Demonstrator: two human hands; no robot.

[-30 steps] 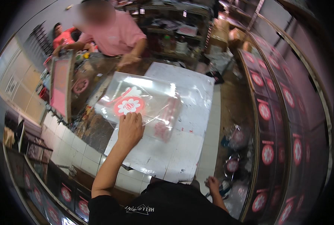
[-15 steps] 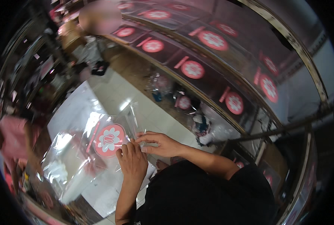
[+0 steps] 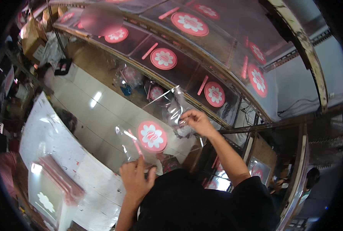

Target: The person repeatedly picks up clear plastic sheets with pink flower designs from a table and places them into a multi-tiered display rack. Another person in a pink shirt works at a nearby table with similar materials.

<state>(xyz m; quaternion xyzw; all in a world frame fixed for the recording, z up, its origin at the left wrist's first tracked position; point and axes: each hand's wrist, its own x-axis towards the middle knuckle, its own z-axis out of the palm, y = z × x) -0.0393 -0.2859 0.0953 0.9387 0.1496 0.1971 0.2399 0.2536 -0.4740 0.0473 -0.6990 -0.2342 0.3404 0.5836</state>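
A clear plastic sheet [image 3: 174, 143] with a pink disc and white flower printed on it hangs spread between my hands, over the floor. My right hand [image 3: 197, 121] pinches its far right part, where the film bunches and shines. At the near left edge, beside the pink printed bar, my left hand [image 3: 137, 178] grips the sheet; its thumb is partly apart from the fingers, and the exact contact is hard to make out.
Ahead, a tiered rack [image 3: 140, 65] carries several similar printed sheets laid flat. A white table [image 3: 90, 184] stands at left, bearing a framed panel [image 3: 38, 188] with a white flower shape. Crumpled plastic [image 3: 128, 75] lies beneath the rack. Part of a person in pink [image 3: 8, 169] shows far left.
My view has turned right, from the white table toward the rack. My hands have drawn apart, and the printed sheet has moved off the table and spread between them.
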